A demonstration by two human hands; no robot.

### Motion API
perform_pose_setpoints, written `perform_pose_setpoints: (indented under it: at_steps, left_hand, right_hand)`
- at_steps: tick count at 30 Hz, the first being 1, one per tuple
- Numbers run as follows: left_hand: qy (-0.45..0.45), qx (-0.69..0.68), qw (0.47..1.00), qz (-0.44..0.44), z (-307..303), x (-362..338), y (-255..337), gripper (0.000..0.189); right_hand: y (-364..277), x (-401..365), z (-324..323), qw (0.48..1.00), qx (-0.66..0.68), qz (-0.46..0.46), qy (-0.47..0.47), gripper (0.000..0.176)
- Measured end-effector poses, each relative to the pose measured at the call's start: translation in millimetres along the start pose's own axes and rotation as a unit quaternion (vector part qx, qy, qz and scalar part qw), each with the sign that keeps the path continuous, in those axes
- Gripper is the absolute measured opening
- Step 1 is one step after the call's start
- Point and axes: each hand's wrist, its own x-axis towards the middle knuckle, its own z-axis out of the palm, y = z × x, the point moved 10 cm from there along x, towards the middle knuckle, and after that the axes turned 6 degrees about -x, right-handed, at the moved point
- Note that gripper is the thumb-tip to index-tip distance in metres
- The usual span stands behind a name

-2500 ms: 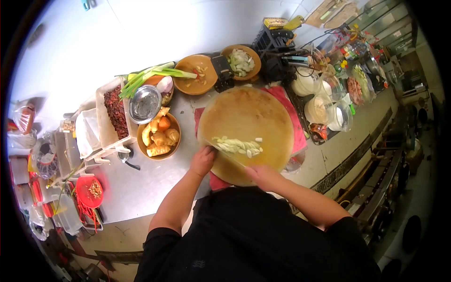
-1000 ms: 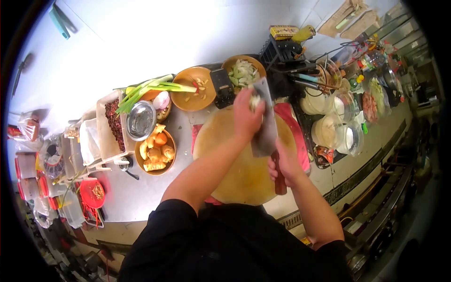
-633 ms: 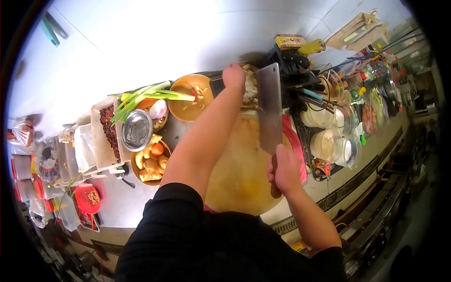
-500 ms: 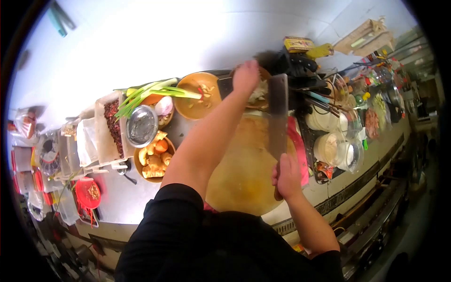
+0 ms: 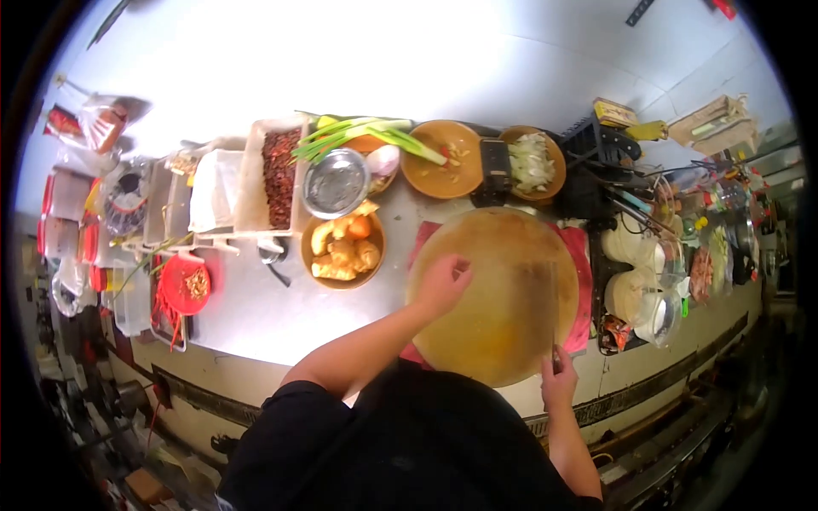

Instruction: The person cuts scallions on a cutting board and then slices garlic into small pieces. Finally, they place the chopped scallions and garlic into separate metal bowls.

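My right hand (image 5: 559, 381) is wrapped round the handle of a cleaver (image 5: 540, 302). Its broad blade, smeared by motion, points away from me over the right side of a round chopping board (image 5: 494, 341). Over the board's left part is my left hand (image 5: 445, 283), fingers curled in; whether anything is inside them is hidden. Past the board's far edge, a brown bowl (image 5: 558, 183) holds chopped pale vegetable (image 5: 532, 162), perhaps onion. A second bowl (image 5: 417, 175) beside it contains several small pale pieces, with leek stalks (image 5: 366, 136) reaching over its rim.
A pink cloth (image 5: 584, 294) shows under the board. To the left stand a bowl of ginger (image 5: 345, 255), a metal bowl (image 5: 336, 183), a tub of dried red chillies (image 5: 281, 179) and a red basket (image 5: 186, 284). White containers (image 5: 629, 294) and a black rack (image 5: 588, 145) line the right.
My left hand has come back from the bowl of chopped vegetable to above the board. The cleaver has lowered toward the board, still in my right hand. The view has shifted.
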Motion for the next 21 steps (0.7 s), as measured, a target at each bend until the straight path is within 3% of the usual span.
perform_pose_setpoints:
  at_steps: [3, 4, 6, 9, 11, 14, 17, 21]
  left_hand:
    - [0.005, -0.017, 1.0, -0.018, -18.7, -20.2, -11.8, 0.032]
    - [-0.011, 0.043, 0.999, -0.017, -22.0, -22.0, -11.5, 0.034]
    - [-0.03, 0.103, 0.994, -0.015, -28.8, -28.3, -11.3, 0.035]
    - [-0.096, 0.15, 0.984, 0.014, -5.4, -37.1, -7.2, 0.035]
    - [-0.126, 0.221, 0.961, 0.108, 8.4, -47.2, 2.1, 0.035]
    - [-0.195, 0.288, 0.929, 0.124, 30.9, -62.5, 1.0, 0.034]
    - [-0.266, 0.339, 0.896, 0.11, 51.8, -74.7, -17.5, 0.039]
    - [-0.249, 0.332, 0.898, 0.143, 67.3, -70.7, -11.2, 0.044]
  right_hand:
    - [15.6, -9.5, -4.5, 0.999, 0.035, 0.002, 0.023, 0.044]
    - [4.8, -13.7, -6.3, 0.999, 0.035, 0.001, 0.025, 0.044]
    - [3.2, -25.4, 2.9, 0.991, 0.087, 0.096, -0.027, 0.043]
    - [38.1, -27.3, 12.5, 0.997, 0.054, 0.052, -0.004, 0.044]
    - [32.6, -37.1, 12.1, 0.996, 0.066, 0.06, -0.006, 0.044]
    - [29.4, -44.0, 15.8, 0.995, 0.039, 0.084, -0.021, 0.044]
    - [18.4, -46.4, 12.2, 0.998, -0.031, 0.046, -0.028, 0.046]
    - [26.4, -50.2, 9.7, 0.993, -0.039, 0.093, -0.057, 0.051]
